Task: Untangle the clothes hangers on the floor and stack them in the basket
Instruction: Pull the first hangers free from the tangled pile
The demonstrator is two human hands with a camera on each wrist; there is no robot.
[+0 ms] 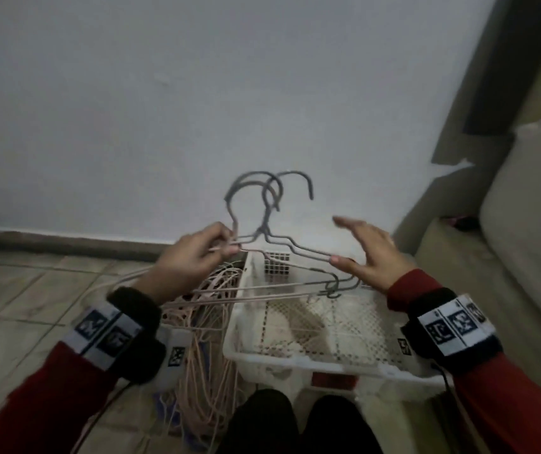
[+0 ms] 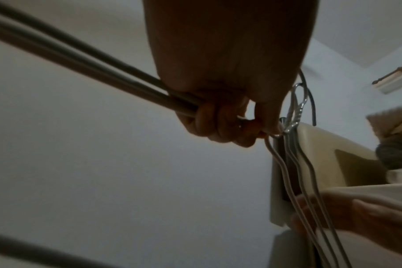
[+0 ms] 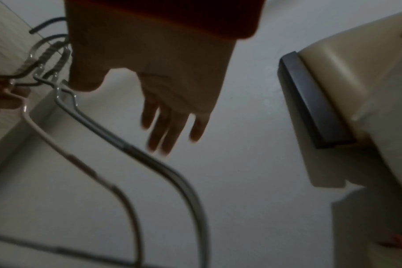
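Note:
My left hand (image 1: 197,253) grips a small bunch of wire hangers (image 1: 262,217) near their left shoulder, holding them above the white mesh basket (image 1: 295,358). Their grey hooks point up toward the wall. In the left wrist view the fingers (image 2: 220,125) curl round the hanger wires (image 2: 294,163). My right hand (image 1: 370,253) is open with straight fingers just beside the right shoulder of the hangers, the thumb close to the wire; it holds nothing. The right wrist view shows the spread fingers (image 3: 170,130) apart from the hangers (image 3: 131,150). A tangled pile of pinkish hangers (image 1: 206,339) lies on the floor left of the basket.
A white wall (image 1: 197,93) stands right behind the basket, with a dark skirting along the tiled floor (image 1: 33,290). A beige sofa (image 1: 531,224) fills the right side. My dark-trousered knees (image 1: 295,424) are at the bottom edge.

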